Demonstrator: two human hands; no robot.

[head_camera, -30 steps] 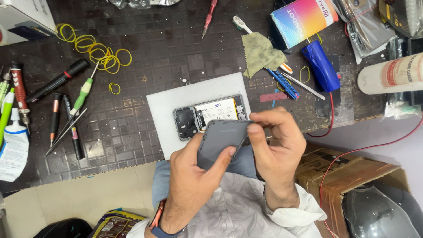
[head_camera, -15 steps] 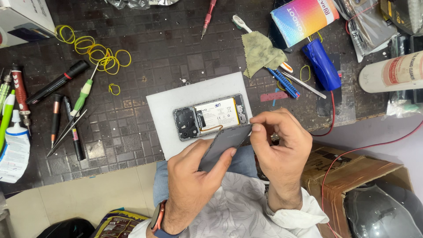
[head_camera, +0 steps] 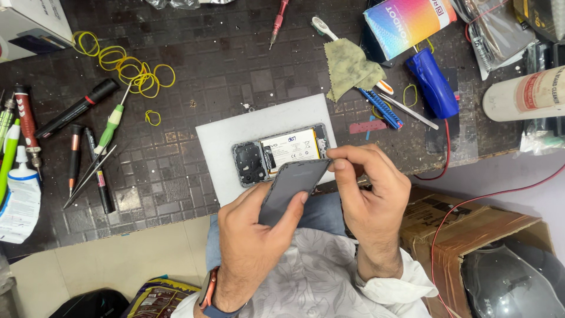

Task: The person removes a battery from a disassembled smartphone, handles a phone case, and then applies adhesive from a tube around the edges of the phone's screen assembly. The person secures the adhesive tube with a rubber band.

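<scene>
— Nearest to us, what have we got in hand?

— Our left hand (head_camera: 250, 235) holds the dark grey back panel (head_camera: 292, 182) from below, thumb along its edge, the panel tilted up over our lap. Our right hand (head_camera: 371, 194) is closed in a narrow pinch at the panel's upper corner, fingertips (head_camera: 336, 164) pressed on its edge.

— So the cover is off?

— We judge so. The panel is lifted clear of the opened phone (head_camera: 279, 154), which lies flat just beyond it on the white mat (head_camera: 235, 132), battery and camera module bare. Whether the panel's far corner touches the phone we cannot tell; they overlap from here.

— What's left, then?

— By our reading, the opening is done and the work inside has hardly started: the battery sits in place and no screws or parts lie loose on the mat that we can see.

— And farther out?

— To the left on the dark bench (head_camera: 194, 70), well apart, lie the screwdrivers (head_camera: 88, 147), tweezers and a glue tube (head_camera: 20, 200). Beyond them, yellow rubber bands (head_camera: 126, 68). To the right, past the mat, a green cloth (head_camera: 350, 68), a blue plastic tool (head_camera: 381, 109) and a blue bottle (head_camera: 432, 82). At the far edge sits a bright box (head_camera: 406, 20).
</scene>
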